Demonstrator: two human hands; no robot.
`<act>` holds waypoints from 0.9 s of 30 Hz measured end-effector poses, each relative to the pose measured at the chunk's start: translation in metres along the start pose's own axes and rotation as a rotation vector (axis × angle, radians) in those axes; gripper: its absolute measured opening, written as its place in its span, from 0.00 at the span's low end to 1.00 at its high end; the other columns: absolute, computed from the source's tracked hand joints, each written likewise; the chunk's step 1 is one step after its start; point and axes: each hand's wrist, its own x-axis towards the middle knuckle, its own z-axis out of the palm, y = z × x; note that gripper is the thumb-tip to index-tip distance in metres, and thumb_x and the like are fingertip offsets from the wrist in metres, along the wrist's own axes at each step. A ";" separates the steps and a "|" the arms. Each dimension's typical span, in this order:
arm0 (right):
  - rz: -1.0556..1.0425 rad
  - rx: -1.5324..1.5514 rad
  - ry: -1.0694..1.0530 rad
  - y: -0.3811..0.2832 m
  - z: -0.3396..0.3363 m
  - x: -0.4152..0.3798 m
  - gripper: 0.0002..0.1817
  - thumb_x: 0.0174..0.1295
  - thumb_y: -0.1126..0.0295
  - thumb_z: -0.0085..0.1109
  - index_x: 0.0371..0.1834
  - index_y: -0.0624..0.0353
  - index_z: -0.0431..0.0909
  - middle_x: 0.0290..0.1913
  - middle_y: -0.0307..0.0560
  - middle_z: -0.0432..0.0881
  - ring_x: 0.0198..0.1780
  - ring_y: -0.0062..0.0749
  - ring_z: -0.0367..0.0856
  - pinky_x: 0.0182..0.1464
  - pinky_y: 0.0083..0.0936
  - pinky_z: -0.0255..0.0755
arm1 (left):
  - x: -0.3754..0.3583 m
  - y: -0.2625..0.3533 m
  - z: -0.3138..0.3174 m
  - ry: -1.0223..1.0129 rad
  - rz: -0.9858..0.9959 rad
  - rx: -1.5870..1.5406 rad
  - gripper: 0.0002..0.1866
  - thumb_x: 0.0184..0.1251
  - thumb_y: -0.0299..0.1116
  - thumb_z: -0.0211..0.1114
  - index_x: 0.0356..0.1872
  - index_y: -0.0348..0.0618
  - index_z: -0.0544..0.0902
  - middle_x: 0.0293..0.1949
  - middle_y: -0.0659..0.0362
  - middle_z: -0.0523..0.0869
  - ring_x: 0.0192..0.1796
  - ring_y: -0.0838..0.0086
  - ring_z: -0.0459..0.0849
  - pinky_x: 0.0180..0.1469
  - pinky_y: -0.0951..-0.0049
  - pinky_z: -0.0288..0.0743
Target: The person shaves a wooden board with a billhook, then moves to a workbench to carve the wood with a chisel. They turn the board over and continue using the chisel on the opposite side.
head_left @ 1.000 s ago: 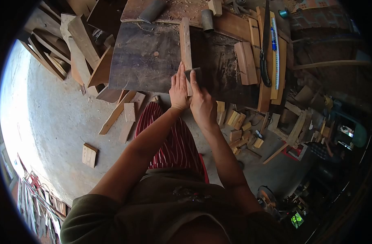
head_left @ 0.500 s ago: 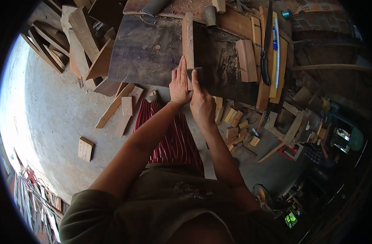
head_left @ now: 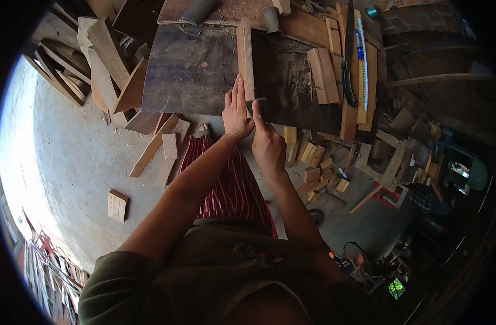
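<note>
A long narrow wooden strip lies lengthwise on a dark worn workbench. My left hand rests flat with fingers together against the strip's near left side, pressing on it. My right hand grips a small dark block held against the near end of the strip, thumb along its left edge. The strip's near end is hidden under the block and my hands.
On the bench's right lie a short plank, a handsaw, a white ruler and long boards. Planks lean at the bench's left. Offcuts and boards litter the concrete floor.
My right hand with the dark block has slid back toward me along the strip's near end. My left hand stays pressed on the strip; the view shifted slightly.
</note>
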 end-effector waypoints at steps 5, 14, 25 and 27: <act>-0.031 0.111 0.088 0.004 0.012 0.009 0.39 0.62 0.81 0.57 0.78 0.47 0.60 0.36 0.59 0.85 0.37 0.54 0.88 0.35 0.44 0.80 | -0.001 -0.004 0.002 0.052 0.022 -0.037 0.47 0.64 0.48 0.58 0.81 0.44 0.47 0.79 0.54 0.58 0.68 0.47 0.68 0.64 0.59 0.73; -0.050 0.210 0.013 0.006 0.006 0.020 0.33 0.70 0.77 0.51 0.79 0.48 0.58 0.36 0.59 0.84 0.37 0.51 0.86 0.36 0.43 0.80 | 0.000 -0.007 0.005 0.020 0.031 0.034 0.54 0.54 0.43 0.65 0.79 0.36 0.45 0.78 0.49 0.57 0.67 0.47 0.67 0.70 0.60 0.66; 0.247 0.854 -0.306 0.010 -0.019 -0.022 0.32 0.79 0.69 0.42 0.83 0.45 0.46 0.20 0.37 0.69 0.17 0.17 0.67 0.21 0.21 0.68 | 0.000 -0.004 0.001 0.024 0.022 0.021 0.55 0.49 0.39 0.66 0.79 0.38 0.46 0.78 0.50 0.58 0.67 0.48 0.68 0.69 0.60 0.69; 0.222 0.648 -0.155 0.012 -0.007 -0.040 0.32 0.78 0.69 0.43 0.83 0.46 0.48 0.19 0.39 0.68 0.16 0.19 0.67 0.22 0.24 0.69 | 0.000 -0.006 0.003 0.024 0.043 0.049 0.57 0.46 0.37 0.66 0.79 0.37 0.46 0.78 0.48 0.57 0.67 0.48 0.68 0.69 0.61 0.69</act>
